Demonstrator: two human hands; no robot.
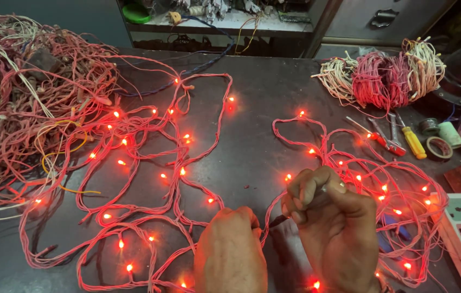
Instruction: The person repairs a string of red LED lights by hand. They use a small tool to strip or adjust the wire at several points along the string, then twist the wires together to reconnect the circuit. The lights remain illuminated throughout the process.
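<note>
Hands are working one joint of the lit light string (pixel 149 163): left hand (pixel 230 252) pinching the wire, right hand (pixel 330 222) closing around it; steadying that joint seems needed next.

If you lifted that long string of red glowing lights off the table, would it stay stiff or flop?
Probably flop: the string of lights lies in loose, curling loops. It looks light, being thin wire with tiny bulbs. It may snag, since its loops cross each other, and both the left hand and the right hand pinch it.
</note>
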